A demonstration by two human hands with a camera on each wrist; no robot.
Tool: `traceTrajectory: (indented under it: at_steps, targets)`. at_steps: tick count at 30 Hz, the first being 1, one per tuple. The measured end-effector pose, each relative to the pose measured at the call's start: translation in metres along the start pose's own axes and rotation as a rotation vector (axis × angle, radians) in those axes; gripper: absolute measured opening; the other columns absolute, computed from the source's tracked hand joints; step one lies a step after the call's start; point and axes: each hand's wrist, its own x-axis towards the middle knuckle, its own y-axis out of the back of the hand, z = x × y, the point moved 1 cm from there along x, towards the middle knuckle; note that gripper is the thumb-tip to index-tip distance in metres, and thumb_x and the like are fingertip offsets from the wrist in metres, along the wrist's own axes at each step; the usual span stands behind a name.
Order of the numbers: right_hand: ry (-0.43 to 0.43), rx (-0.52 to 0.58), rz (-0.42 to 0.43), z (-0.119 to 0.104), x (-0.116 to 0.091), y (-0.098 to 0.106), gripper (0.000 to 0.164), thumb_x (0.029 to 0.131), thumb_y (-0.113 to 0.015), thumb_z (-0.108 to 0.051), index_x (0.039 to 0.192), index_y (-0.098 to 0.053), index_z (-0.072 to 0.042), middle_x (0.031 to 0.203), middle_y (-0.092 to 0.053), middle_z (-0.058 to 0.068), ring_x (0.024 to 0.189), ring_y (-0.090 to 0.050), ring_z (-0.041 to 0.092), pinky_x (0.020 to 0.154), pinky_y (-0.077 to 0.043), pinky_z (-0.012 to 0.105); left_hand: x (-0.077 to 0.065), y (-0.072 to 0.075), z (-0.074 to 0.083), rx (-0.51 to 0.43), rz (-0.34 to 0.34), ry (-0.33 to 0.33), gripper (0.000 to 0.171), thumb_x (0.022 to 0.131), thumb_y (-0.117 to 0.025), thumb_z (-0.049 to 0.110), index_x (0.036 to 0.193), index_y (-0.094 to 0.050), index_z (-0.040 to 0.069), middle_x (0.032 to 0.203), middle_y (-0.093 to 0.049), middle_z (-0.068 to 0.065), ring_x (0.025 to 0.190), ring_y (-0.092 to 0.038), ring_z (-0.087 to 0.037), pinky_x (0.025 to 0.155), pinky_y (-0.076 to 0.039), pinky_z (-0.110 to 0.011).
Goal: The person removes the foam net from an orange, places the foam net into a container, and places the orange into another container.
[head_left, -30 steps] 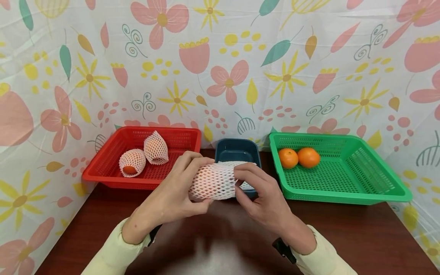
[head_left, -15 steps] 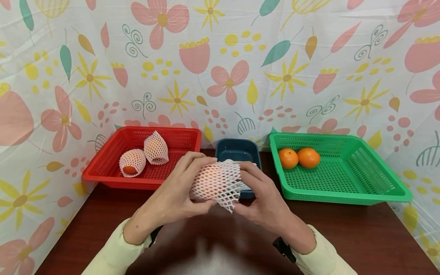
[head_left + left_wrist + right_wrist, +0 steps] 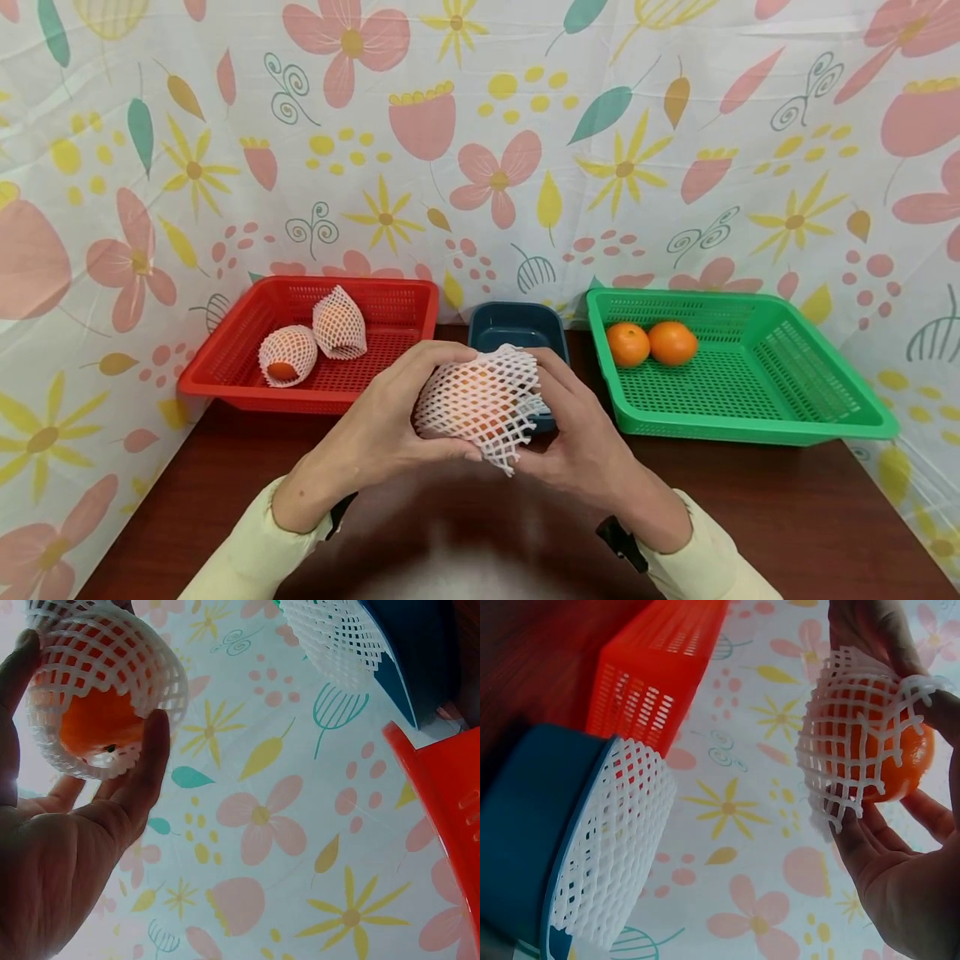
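In the head view an orange [image 3: 487, 421] in a white foam net sleeve [image 3: 461, 400] is held between both hands over the table. My left hand [image 3: 378, 421] grips the sleeved fruit from the left, thumb below and fingers behind. At the sleeve's right end, my right hand [image 3: 581, 433] has fingers and thumb curled round the frayed net edge. Seen from the right wrist, bare orange skin [image 3: 915, 761] shows past the net's cut edge. The left wrist view shows another bare patch of orange [image 3: 97, 727] at the sleeve's other end.
Behind the hands stands a small blue bin [image 3: 517, 317] with another foam net [image 3: 615, 847] hanging over its rim. A red basket [image 3: 270, 398] at left holds two netted oranges [image 3: 288, 354]. The green basket [image 3: 750, 433] at right holds two bare oranges [image 3: 673, 343].
The right-hand fingers have spread the sleeve's right end wider, and its frayed edge now flares downward. More orange shows through the mesh. The left hand keeps its grip.
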Motion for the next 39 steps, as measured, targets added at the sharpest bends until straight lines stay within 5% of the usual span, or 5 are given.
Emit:
traceTrajectory:
  at_steps: [13,29,39]
  targets:
    - [0.048,0.002,-0.019,0.001,-0.004,0.004,0.084,0.086,-0.088,-0.042,0.154,-0.049,-0.014,0.152,-0.050,0.006,0.132,-0.052,0.022,0.112,-0.044,0.028,0.001,-0.009,0.003,-0.064,0.034,-0.116,0.090,0.072,-0.099,0.035,0.147,-0.053,0.020,0.146,-0.056,0.003,0.132,-0.054,-0.015,0.110,-0.049,-0.032]
    - [0.018,0.014,-0.047,0.001,-0.005,0.003,0.096,0.076,-0.091,-0.021,0.157,-0.040,-0.015,0.151,-0.048,0.003,0.130,-0.052,0.020,0.113,-0.044,0.030,0.001,-0.012,0.005,-0.046,0.083,-0.162,0.087,0.071,-0.100,0.033,0.144,-0.056,0.018,0.143,-0.058,0.001,0.129,-0.056,-0.016,0.108,-0.051,-0.030]
    - [0.009,-0.001,-0.041,0.001,-0.007,0.003,0.094,0.078,-0.091,-0.026,0.157,-0.040,-0.014,0.150,-0.051,0.003,0.129,-0.055,0.020,0.112,-0.045,0.029,0.000,-0.011,0.007,-0.048,0.104,-0.164,0.084,0.069,-0.100,0.031,0.141,-0.058,0.017,0.140,-0.059,0.000,0.127,-0.056,-0.016,0.105,-0.054,-0.033]
